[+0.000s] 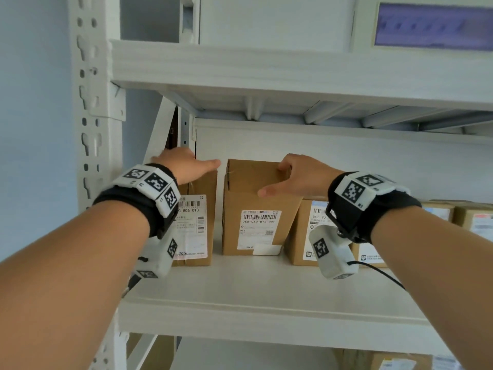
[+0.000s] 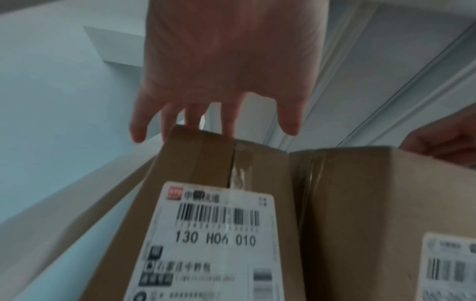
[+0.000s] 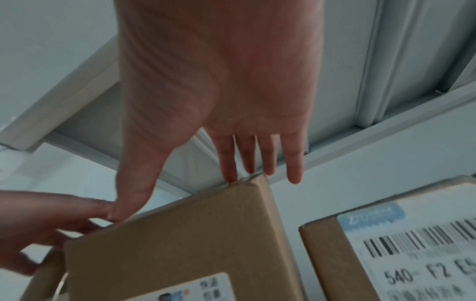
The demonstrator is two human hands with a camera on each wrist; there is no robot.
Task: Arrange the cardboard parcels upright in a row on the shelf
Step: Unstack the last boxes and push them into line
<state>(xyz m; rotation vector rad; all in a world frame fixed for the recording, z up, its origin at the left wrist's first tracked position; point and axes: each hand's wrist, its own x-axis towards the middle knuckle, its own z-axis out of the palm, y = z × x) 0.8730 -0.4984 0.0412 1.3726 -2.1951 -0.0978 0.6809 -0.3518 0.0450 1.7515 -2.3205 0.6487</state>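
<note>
Three brown cardboard parcels stand upright at the left end of the white shelf (image 1: 253, 289). My left hand (image 1: 186, 164) lies on top of the leftmost parcel (image 1: 197, 222), labelled 130 H06 010 (image 2: 213, 240). In the left wrist view its straight fingers (image 2: 226, 126) touch the parcel's top far edge. My right hand (image 1: 296, 174) grips the top of the middle parcel (image 1: 253, 209), thumb on the front face, fingers over the top to the far edge (image 3: 231, 177). This parcel (image 3: 180, 244) leans slightly. A lower third parcel (image 1: 314, 231) stands right of it, partly behind my right wrist.
More parcels (image 1: 469, 217) sit further right on the same shelf. The upper shelf (image 1: 266, 68) hangs close overhead. A perforated white post (image 1: 90, 129) bounds the left side. A narrow gap separates the left and middle parcels. Other parcels (image 1: 394, 361) lie on the shelf below.
</note>
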